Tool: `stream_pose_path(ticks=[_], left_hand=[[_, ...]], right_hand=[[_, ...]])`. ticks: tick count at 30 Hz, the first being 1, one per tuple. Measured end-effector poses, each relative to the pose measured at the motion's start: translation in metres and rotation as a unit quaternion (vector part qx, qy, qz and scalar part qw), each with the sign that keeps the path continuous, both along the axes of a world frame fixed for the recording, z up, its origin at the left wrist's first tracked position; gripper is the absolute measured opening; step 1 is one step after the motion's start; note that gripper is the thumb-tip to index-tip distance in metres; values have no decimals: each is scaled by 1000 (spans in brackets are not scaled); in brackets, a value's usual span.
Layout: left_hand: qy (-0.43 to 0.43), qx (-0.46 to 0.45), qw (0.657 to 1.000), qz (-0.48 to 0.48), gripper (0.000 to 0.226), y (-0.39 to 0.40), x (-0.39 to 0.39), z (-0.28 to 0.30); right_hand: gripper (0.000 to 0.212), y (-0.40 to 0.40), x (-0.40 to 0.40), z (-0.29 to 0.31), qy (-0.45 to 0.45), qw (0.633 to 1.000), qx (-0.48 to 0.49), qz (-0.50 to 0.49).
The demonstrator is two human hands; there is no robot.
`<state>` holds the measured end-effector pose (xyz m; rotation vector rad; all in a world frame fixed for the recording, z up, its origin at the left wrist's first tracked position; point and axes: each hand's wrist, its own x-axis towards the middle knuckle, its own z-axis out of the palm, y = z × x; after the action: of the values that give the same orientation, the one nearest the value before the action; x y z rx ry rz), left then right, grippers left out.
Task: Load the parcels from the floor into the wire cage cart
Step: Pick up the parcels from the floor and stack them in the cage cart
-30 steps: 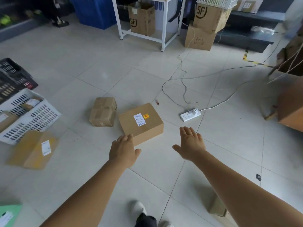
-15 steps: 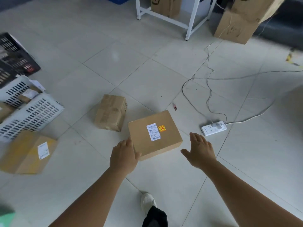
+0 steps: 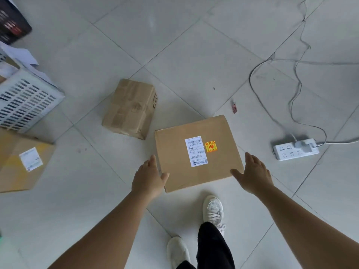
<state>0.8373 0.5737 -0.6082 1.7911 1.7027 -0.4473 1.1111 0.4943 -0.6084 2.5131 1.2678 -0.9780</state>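
- parcel [image 3: 198, 152] lies flat on the floor [image 3: 194, 55], label up.
- left hand [image 3: 148, 177] and right hand [image 3: 253, 173] flank its near corners, fingers spread apart, not clamped.

Labelled box [image 3: 198, 152] btwn both hands; taped box [image 3: 129, 108] behind-left; power strip [image 3: 296, 149] right.

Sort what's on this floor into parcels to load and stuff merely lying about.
For the job:
- flat brown cardboard box with white label and orange sticker, left hand and right hand at its sides
- tape-wrapped brown parcel
- brown cardboard box with yellow tape

Lying about:
- white power strip
- white slotted plastic crate
- small red scrap
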Motion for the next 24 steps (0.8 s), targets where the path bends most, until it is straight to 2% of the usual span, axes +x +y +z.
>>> stream_pose_path(ticks=[7,12,15,20,24], left_hand=[[-19,-32,994,101,90,29,22,-119],[-56,-31,983,173,106,37,27,-184],[-73,-28,973,217,115,38,30,-205],[-117,-8,952,284,122,34,29,-222],[-144,11,942,302,117,31,22,-216]], right_hand=[[88,43,34,-121,24,999,-10,-39],[99,60,49,-182,46,996,-4,-77],[96,66,50,-205,77,992,18,-101],[112,69,49,-218,99,984,36,-144],[104,70,45,-207,97,985,44,-136]])
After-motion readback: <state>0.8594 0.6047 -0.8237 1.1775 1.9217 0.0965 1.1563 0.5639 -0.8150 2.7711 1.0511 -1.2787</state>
